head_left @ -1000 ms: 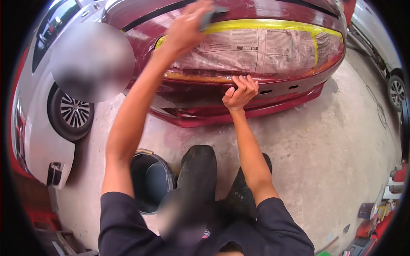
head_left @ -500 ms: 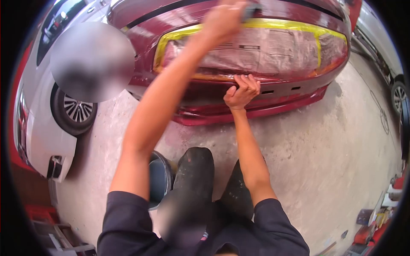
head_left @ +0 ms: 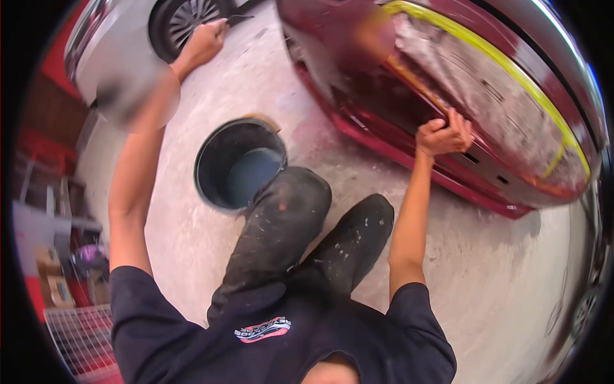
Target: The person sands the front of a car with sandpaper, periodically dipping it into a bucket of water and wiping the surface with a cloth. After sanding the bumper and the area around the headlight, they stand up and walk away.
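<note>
Our left hand (head_left: 203, 43) is closed around a dark flat tool (head_left: 234, 20) that juts past the fingers beside a wheel (head_left: 182, 19), our right hand (head_left: 444, 136) has its fingers curled tight over the edge of the red bumper (head_left: 377, 142), and the print on the newspaper masking (head_left: 476, 86) is too blurred for us to read.

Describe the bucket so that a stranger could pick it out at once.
Start at the red bumper masked with newspaper and yellow tape. On the concrete floor left of it, beside the person's knee, stands the bucket: the only round, black, open container, holding bluish liquid.
</note>
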Demonstrator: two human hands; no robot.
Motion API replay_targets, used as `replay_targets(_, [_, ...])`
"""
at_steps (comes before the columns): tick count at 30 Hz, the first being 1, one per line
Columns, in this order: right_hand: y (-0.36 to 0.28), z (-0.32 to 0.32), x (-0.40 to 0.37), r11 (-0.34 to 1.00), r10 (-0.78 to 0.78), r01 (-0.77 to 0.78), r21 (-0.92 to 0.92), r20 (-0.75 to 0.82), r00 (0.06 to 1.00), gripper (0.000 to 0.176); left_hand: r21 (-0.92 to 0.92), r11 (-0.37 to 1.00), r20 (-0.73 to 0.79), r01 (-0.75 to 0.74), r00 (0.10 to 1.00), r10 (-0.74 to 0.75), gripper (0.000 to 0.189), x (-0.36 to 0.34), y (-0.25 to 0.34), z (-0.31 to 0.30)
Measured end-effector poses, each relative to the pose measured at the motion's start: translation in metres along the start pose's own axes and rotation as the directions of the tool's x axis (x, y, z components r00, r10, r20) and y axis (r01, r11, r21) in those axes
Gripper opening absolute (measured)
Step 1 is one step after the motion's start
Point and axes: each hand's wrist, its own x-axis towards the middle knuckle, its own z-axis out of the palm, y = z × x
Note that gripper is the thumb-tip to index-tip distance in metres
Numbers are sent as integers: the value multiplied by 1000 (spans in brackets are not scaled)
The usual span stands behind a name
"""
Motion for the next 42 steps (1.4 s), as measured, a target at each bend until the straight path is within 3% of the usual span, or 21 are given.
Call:
replay_targets(4, [-2, -1, 3, 998, -46, 47, 31, -37, 998, 35, 100, 964, 252, 246, 931, -263, 28, -67, -50, -57])
replay_targets(7, [-6, 0, 3, 999, -35, 36, 21, -59, 998, 38, 310, 922, 412, 230, 842, -349, 25, -98, -40, -77])
replay_targets(9, [-9, -1, 4, 999, -13, 14, 36, -51, 999, 36, 245, 934, 417, 260, 841, -343, 21, -126, -44, -68])
replay_targets(11, [-29, -6, 10, 992, 118, -116, 57, -40, 992, 32, 176, 959, 395, 221, 877, -274, 22, -155, -65, -41])
replay_targets(12, [-42, -8, 15, 982, 181, -179, 64, -34, 983, 31, 155, 952, 434, 265, 847, -306, 23, -166, -59, -30])
replay_targets(15, [-168, -41, 28, 775, 443, -392, 496, 16, 897, 20, 84, 917, 534, 389, 760, -371, 25, -203, -50, 13])
replay_targets(16, [-218, -58, 22, 582, 311, -431, 689, 301, 901, 23, 102, 904, 548, 415, 735, -399, 25, -214, -50, 26])
replay_targets(17, [-268, -75, 15, 350, 149, -570, 744, 556, 818, 26, 116, 892, 562, 437, 712, -422, 25, -221, -47, 35])
replay_targets(18, [-306, -77, -5, 282, -167, -719, 635, 770, 615, 29, 120, 867, 571, 484, 681, -459, 27, -225, -42, 37])
replay_targets(19, [-342, -79, -30, 283, -472, -837, 468, 828, 304, 32, 122, 837, 584, 533, 644, -495, 30, -230, -42, 40])
replay_targets(20, [-375, -77, -61, 355, -696, -895, 272, 715, -59, 36, 82, 851, 572, 519, 675, -466, 31, -239, -51, 48])
replay_targets(21, [-405, -59, -106, 483, -850, -787, 385, 423, -314, 41, 74, 844, 551, 531, 683, -478, 29, -243, -55, 52])
replay_targets(23, [-444, -54, -192, 743, -666, -538, 399, 359, -654, 61, 48, 836, 506, 546, 708, -492, 26, -251, -55, 58])
replay_targets(25, [-450, -65, -284, 840, -470, -240, 486, 435, -768, 84, -22, 851, 514, 525, 736, -441, 28, -252, -64, 59])
replay_targets(27, [-438, -93, -334, 835, -307, -23, 549, 432, -848, 85, -173, 879, 488, 445, 814, -316, 30, -237, -68, 65])
replay_targets(29, [-432, -128, -333, 816, -207, 16, 577, 318, -925, 88, -379, 842, 416, 383, 884, -214, 30, -232, -85, 79])
replay_targets(32, [-435, -129, -299, 921, -101, 16, 390, 278, -955, 90, -308, 881, 386, 360, 893, -230, 31, -226, -95, 96])
replay_targets(35, [-433, -115, -337, 961, -97, 53, 273, 510, -854, 74, -333, 885, 324, 324, 921, -215, 35, -224, -97, 105])
replay_targets(37, [-429, -132, -399, 917, -154, 151, 369, 678, -719, 62, -374, 873, 315, 313, 928, -198, 37, -218, -101, 106])
replay_targets(39, [-438, -141, -421, 902, -196, 120, 415, 641, -742, 51, -415, 851, 347, 321, 921, -178, 39, -215, -95, 106])
replay_targets(42, [-439, -143, -405, 943, -237, -31, 330, 607, -759, 39, -482, 832, 324, 274, 938, -121, 31, -212, -82, 111])
